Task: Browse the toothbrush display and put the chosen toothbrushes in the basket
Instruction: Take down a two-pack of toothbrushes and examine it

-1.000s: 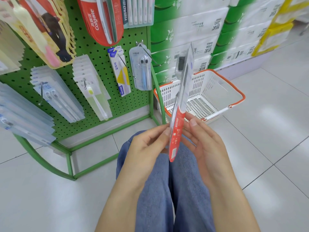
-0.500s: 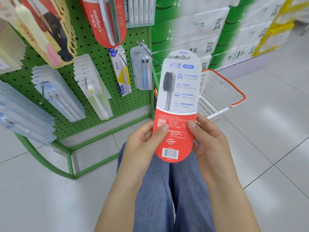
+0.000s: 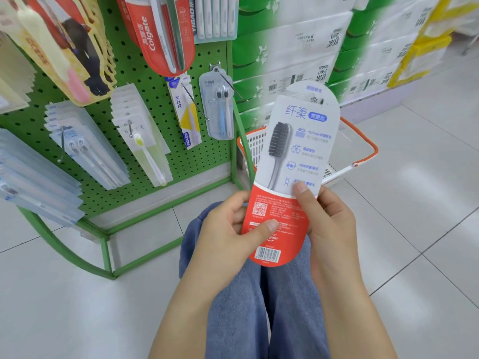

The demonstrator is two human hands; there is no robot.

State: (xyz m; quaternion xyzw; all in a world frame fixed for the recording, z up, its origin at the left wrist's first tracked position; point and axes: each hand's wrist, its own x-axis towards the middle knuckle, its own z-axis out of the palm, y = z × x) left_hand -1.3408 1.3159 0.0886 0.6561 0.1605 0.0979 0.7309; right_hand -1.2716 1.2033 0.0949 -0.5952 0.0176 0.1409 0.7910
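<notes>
Both hands hold one carded toothbrush pack point(image 3: 290, 177) upright above the lap, its printed back facing the camera. The left hand point(image 3: 233, 229) pinches the red lower section, thumb on the face and fingers behind. The right hand point(image 3: 329, 221) clamps the right edge, thumb pressed near the boundary between the grey and red areas. Each grip is closed on the pack.

The white basket point(image 3: 363, 149) with the orange rim stands on the floor directly behind the pack, just beside the green pegboard rack point(image 3: 155, 99). Its interior is largely hidden by the pack.

The step in hand appears to be inspection before placement. Recommended procedure:

1. Keep the thumbs clear of the printed text and the barcode while reading.
2. Hold the card by its edges; it is thin and probably flexes under a hard pinch.
3. To place it, let go with one hand, carry the pack forward over the orange rim, and lower it flat inside.
4. Avoid the bare wire hook point(image 3: 233, 86) projecting from the rack near the basket.
</notes>
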